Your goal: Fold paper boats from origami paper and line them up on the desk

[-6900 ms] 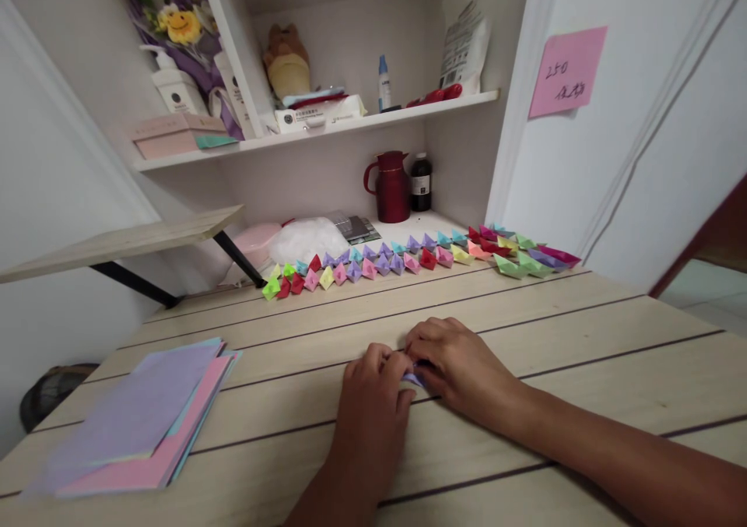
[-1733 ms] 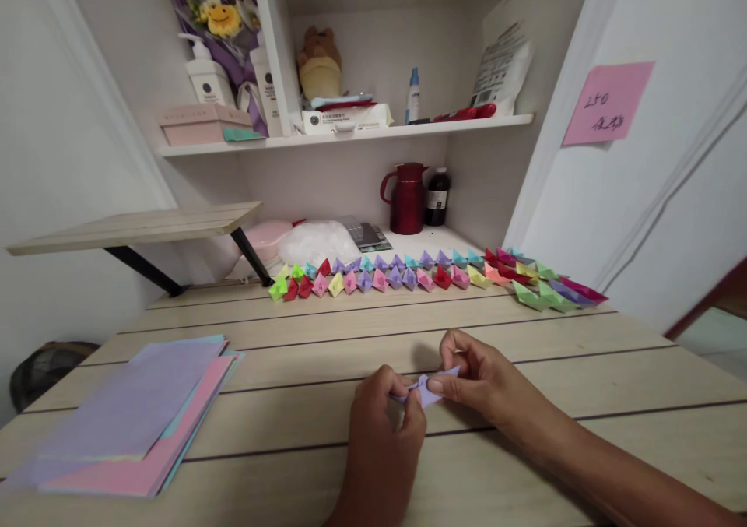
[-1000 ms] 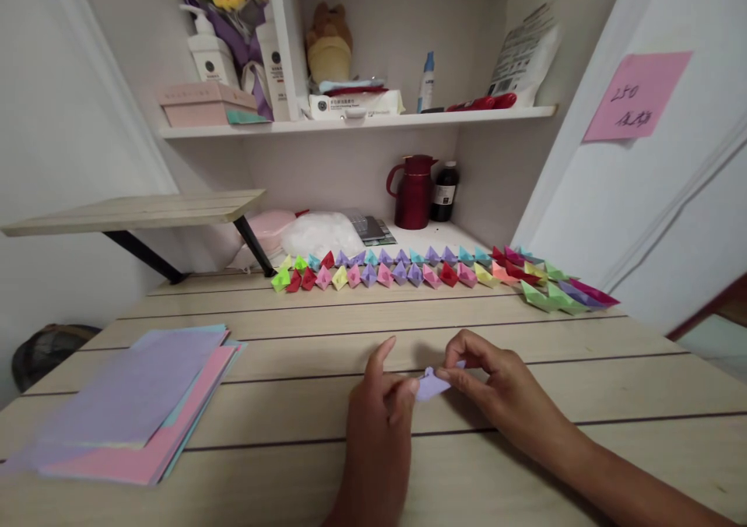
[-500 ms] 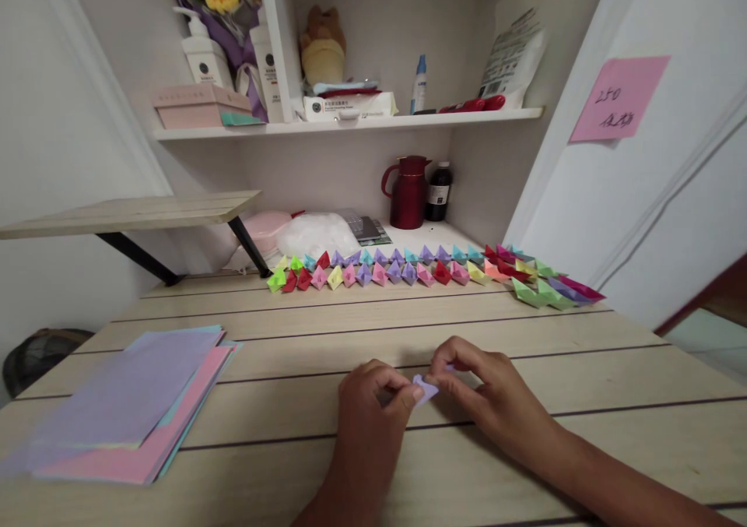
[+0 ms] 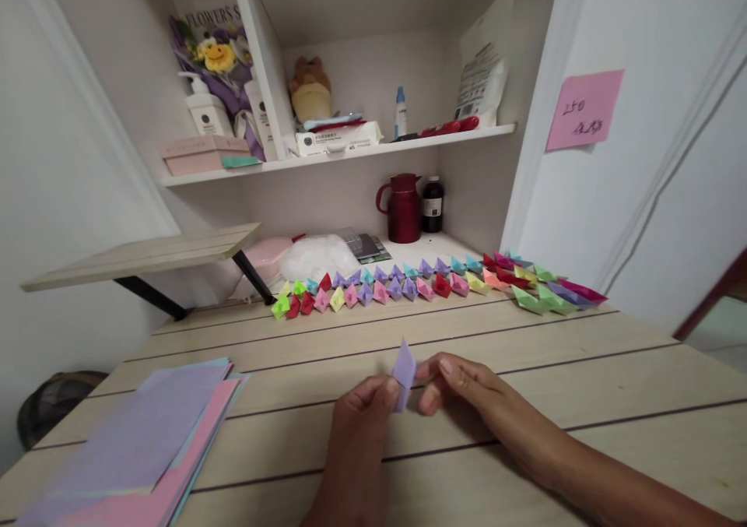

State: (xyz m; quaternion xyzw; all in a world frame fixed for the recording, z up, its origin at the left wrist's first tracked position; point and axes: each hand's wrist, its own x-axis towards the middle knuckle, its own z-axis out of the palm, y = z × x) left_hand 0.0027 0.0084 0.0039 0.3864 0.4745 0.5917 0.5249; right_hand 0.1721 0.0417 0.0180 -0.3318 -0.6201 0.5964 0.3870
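My left hand (image 5: 365, 406) pinches a small folded piece of purple paper (image 5: 404, 373) between thumb and fingers, low over the middle of the desk. The paper stands upright, with a pointed top and a fold line across it. Just to its right, my right hand (image 5: 461, 387) has its fingers loosely curled and apart, with nothing visible in them. Its fingertips are close to the paper's right edge; whether they touch it I cannot tell. Beyond both hands, rows of small folded paper boats (image 5: 379, 290) in many colours line the back of the desk.
A stack of coloured paper sheets (image 5: 140, 433) lies at the left, purple on top. Larger paper boats (image 5: 542, 301) sit at the back right. A small raised shelf (image 5: 145, 254) stands back left. Behind are a red jug (image 5: 404, 209) and a dark bottle (image 5: 433, 206).
The purple paper has been turned upright in my left hand. My right hand has let go of it and its fingers have loosened. The camera view has tilted and shifted slightly.
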